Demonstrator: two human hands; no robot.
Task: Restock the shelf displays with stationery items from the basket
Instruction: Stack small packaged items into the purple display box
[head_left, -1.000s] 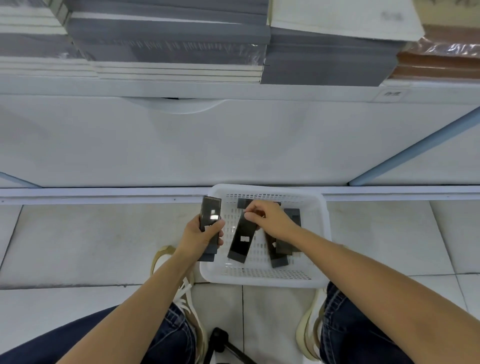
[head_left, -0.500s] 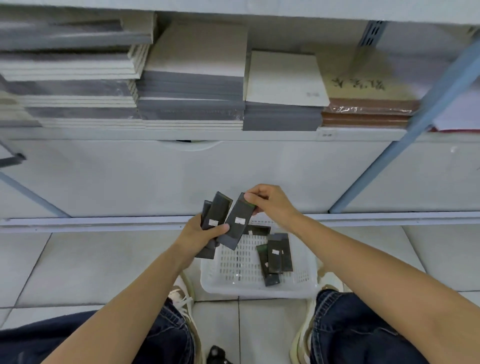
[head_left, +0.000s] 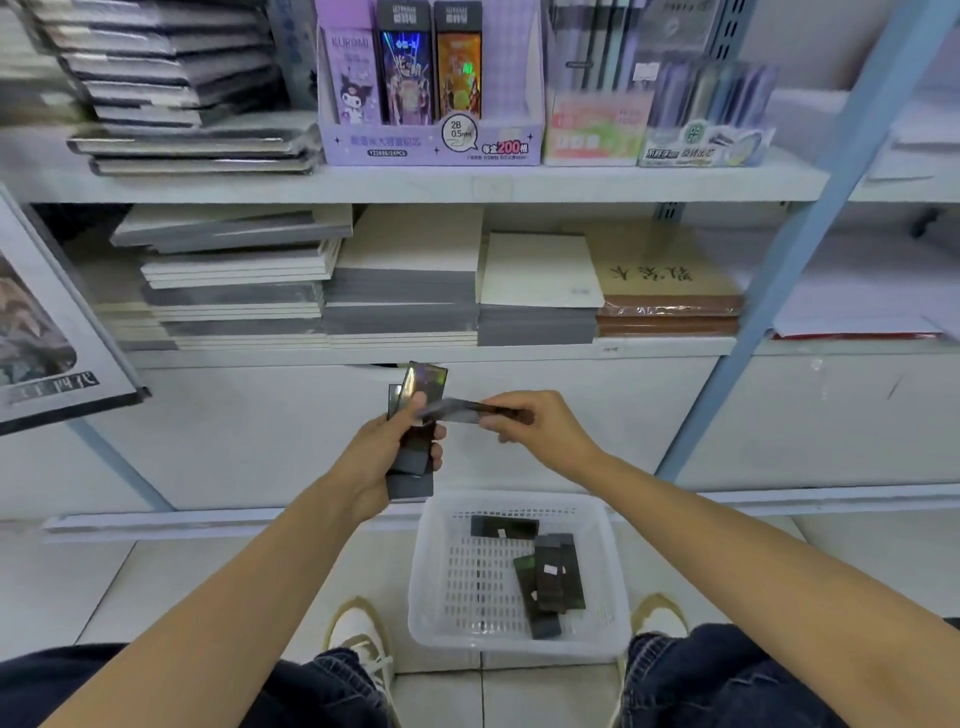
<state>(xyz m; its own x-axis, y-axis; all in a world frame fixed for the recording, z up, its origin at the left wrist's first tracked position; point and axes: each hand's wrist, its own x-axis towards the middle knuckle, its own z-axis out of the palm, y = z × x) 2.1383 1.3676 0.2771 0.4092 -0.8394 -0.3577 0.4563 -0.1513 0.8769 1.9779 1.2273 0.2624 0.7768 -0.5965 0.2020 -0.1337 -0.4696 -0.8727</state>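
Observation:
My left hand grips a small stack of flat dark boxes, held upright in front of the shelf base. My right hand pinches one more dark box, lying nearly flat, its left end touching the stack under my left thumb. Below them a white plastic basket sits on the floor between my knees, with several more dark boxes inside. A purple display box of the same kind of slim packs stands on the upper shelf.
Stacks of notebooks fill the lower shelf and more lie on the upper left. Pen displays stand right of the purple box. A blue shelf post slants on the right. My shoes flank the basket on the tiled floor.
Both hands rose from the basket to the front of the shelf base. The right hand lifted a box out and brought it flat against the left hand's stack. My view tilted up.

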